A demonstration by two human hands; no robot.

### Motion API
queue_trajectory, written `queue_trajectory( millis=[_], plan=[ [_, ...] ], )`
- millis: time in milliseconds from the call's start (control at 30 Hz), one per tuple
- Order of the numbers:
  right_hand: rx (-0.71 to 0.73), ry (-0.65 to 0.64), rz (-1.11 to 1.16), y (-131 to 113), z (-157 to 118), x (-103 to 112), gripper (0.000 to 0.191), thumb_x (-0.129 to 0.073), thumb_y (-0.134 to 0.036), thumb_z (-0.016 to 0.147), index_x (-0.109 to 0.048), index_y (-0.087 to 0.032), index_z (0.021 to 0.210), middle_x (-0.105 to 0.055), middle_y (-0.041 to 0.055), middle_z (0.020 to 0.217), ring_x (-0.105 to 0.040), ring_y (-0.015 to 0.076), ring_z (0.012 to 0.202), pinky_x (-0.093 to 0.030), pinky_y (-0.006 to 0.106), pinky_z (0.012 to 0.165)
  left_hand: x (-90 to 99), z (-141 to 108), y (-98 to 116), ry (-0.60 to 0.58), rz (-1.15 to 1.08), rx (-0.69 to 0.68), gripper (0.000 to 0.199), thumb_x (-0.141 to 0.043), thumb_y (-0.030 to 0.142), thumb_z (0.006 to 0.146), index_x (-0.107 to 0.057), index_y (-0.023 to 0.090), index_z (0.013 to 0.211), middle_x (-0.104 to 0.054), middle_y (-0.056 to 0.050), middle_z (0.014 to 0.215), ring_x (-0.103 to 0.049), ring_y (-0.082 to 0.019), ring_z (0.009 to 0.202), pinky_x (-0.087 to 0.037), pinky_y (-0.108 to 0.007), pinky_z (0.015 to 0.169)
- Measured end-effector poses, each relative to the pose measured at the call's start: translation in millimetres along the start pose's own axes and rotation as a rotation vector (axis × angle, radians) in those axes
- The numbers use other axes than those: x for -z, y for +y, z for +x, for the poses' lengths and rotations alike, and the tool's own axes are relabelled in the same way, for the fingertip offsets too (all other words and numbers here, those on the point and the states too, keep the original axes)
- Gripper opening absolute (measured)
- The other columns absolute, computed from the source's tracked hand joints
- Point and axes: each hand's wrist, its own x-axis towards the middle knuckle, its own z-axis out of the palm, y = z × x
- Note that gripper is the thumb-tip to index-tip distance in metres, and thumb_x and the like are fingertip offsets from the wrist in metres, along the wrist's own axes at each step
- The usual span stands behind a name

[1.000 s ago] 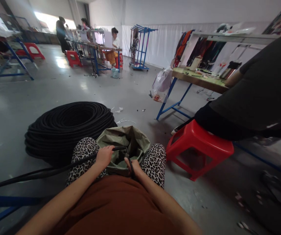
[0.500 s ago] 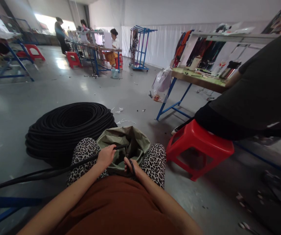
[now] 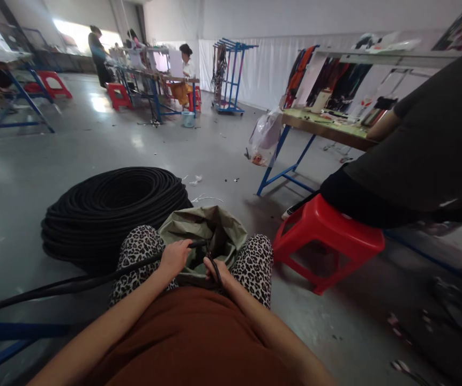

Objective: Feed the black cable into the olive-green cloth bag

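Note:
My left hand [image 3: 175,257] is closed around a black cord [image 3: 142,262], whose short end sticks out to the right past my fingers. From the hand the cord runs left across my thigh and out of view. My right hand [image 3: 218,272] grips dark-handled scissors [image 3: 215,267], with the blades at the cord's end. Whether the blades are parted is too small to tell. Both hands are over an open olive-green sack [image 3: 231,228] between my knees. A large coil of black cord [image 3: 114,201] lies on the floor beyond my left knee.
A red stool [image 3: 331,230] with a seated person in dark clothes [image 3: 411,139] stands close on my right. Their work table [image 3: 327,126] has a plastic bag [image 3: 263,136] hanging from it. Further off are a blue rack [image 3: 235,75], red stools and people at tables.
My hands, the cord and the scissors stay almost in the same place. The view has shifted very slightly.

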Motion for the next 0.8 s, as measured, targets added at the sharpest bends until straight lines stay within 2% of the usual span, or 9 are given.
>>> queue_trajectory(
  millis=[267, 400, 533, 800],
  plan=[
    [-0.018, 0.010, -0.047, -5.0, -2.5, 0.8, 0.036, -0.060, -0.044, 0.091, -0.054, -0.016, 0.069, -0.054, -0.0015, 0.057, -0.054, 0.0106, 0.047, -0.040, 0.020, 0.047, 0.8, -1.3, -0.7, -0.021, 0.037, -0.028, 0.032, -0.047, 0.017, 0.091, -0.064, 0.018, 0.119, -0.072, -0.010, 0.115, -0.065, -0.023, 0.106, -0.047, -0.036, 0.092],
    [0.000, 0.014, -0.047, 0.2, 1.9, 0.1, 0.037, -0.060, -0.047, 0.090, -0.055, -0.016, 0.070, -0.055, -0.0012, 0.058, -0.052, 0.0105, 0.045, -0.038, 0.020, 0.046, -0.1, -1.7, -0.9, -0.036, 0.026, -0.034, 0.032, -0.047, 0.017, 0.092, -0.064, 0.019, 0.119, -0.071, -0.010, 0.116, -0.065, -0.022, 0.108, -0.047, -0.036, 0.093],
    [0.011, 0.035, -0.022, 8.3, 9.3, -1.8, 0.040, -0.060, -0.052, 0.088, -0.057, -0.015, 0.074, -0.049, -0.0034, 0.051, -0.045, 0.0097, 0.041, -0.037, 0.021, 0.044, -0.7, -1.1, -0.6, -0.053, 0.020, -0.026, 0.033, -0.046, 0.018, 0.093, -0.062, 0.019, 0.122, -0.071, -0.009, 0.118, -0.064, -0.022, 0.109, -0.046, -0.035, 0.093],
    [0.106, 0.104, -0.195, 9.3, 9.1, 3.1, 0.052, -0.060, -0.060, 0.085, -0.065, -0.010, 0.069, -0.050, -0.0004, 0.051, -0.049, 0.0121, 0.051, -0.038, 0.022, 0.049, -3.0, 0.7, -1.1, -0.042, 0.059, -0.025, 0.034, -0.045, 0.022, 0.094, -0.063, 0.019, 0.122, -0.071, -0.009, 0.116, -0.064, -0.023, 0.107, -0.046, -0.035, 0.090]
  ],
)
